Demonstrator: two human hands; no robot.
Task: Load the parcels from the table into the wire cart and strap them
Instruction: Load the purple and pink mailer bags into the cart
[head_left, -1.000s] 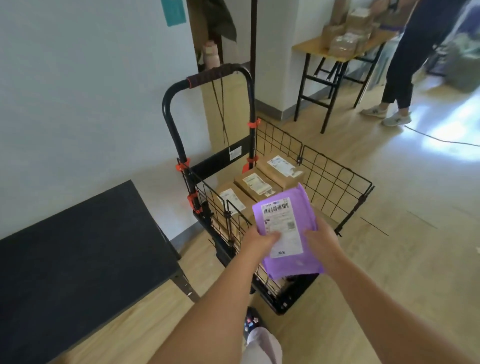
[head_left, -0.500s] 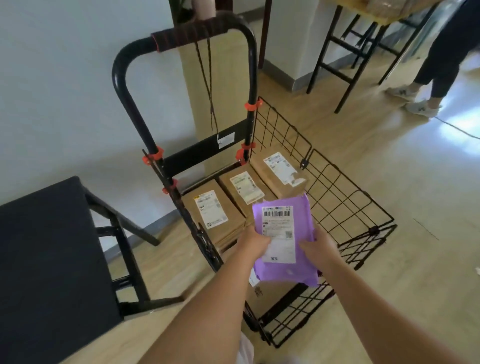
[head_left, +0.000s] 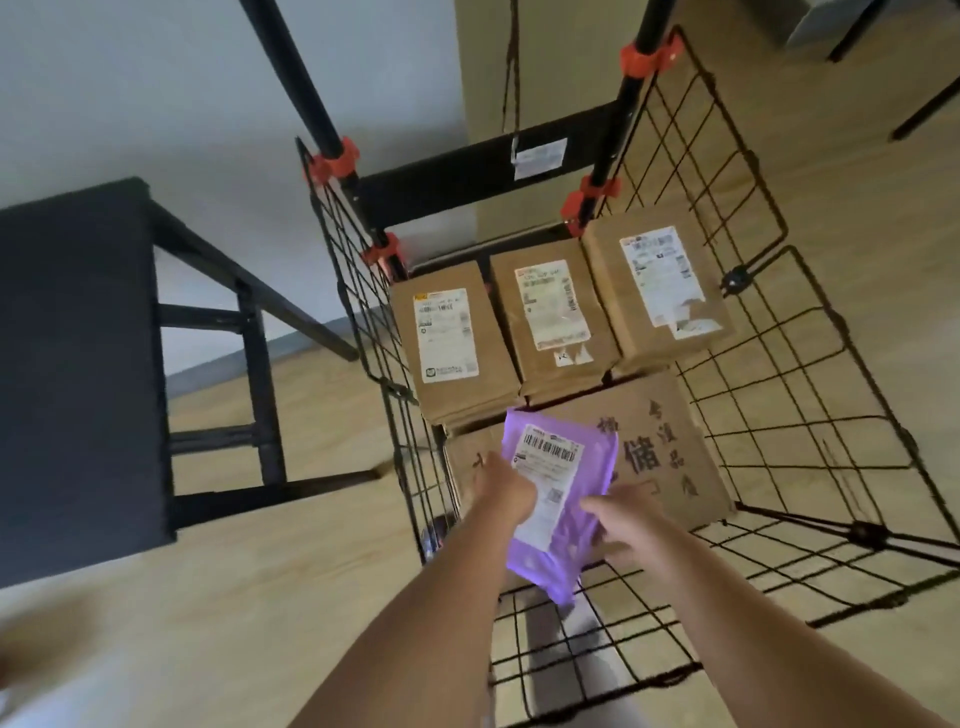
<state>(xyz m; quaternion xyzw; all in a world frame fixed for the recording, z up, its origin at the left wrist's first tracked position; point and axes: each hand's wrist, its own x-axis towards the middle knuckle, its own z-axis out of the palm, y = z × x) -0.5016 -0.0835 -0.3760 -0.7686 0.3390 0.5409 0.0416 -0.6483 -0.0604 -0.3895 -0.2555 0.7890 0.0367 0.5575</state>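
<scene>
Both hands (head_left: 506, 491) hold purple parcel (head_left: 563, 512) inside wire cart (head_left: 779, 415), above big box (head_left: 670, 457)

Single head-worn wide-angle view, looking steeply down and forward, close above the wire cart (head_left: 457, 179), table (head_left: 67, 364) at left edge.

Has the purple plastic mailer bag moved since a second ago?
Yes. The purple plastic mailer bag has gone down from above the rim into the black wire cart, and is now low over the large printed cardboard box.
</scene>
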